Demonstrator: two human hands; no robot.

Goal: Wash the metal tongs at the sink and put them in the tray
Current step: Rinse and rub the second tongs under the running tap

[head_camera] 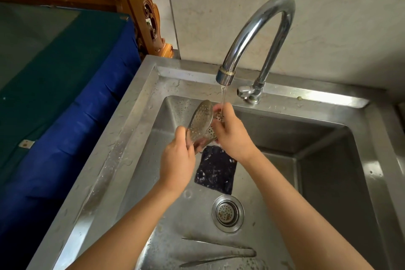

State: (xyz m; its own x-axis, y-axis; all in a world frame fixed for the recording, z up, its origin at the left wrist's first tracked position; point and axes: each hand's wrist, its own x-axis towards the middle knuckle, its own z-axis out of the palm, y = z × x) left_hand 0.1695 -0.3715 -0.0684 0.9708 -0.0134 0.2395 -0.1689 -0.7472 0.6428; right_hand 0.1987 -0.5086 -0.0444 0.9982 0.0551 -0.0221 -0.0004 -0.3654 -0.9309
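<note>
Perforated metal tongs (200,124) are held over the steel sink (122,129), just under the running tap (258,35). My left hand (177,160) grips them at the lower end. My right hand (232,131) wraps the far perforated blade, and the thin water stream falls onto its fingers. A second pair of metal tongs (221,254) lies flat on the sink floor near the front edge. No tray is in view.
A dark wet cloth (215,171) lies on the sink floor beneath my hands, with the drain strainer (228,213) in front of it. A blue and green covered surface (54,72) stands to the left of the sink. The wall rises behind the tap.
</note>
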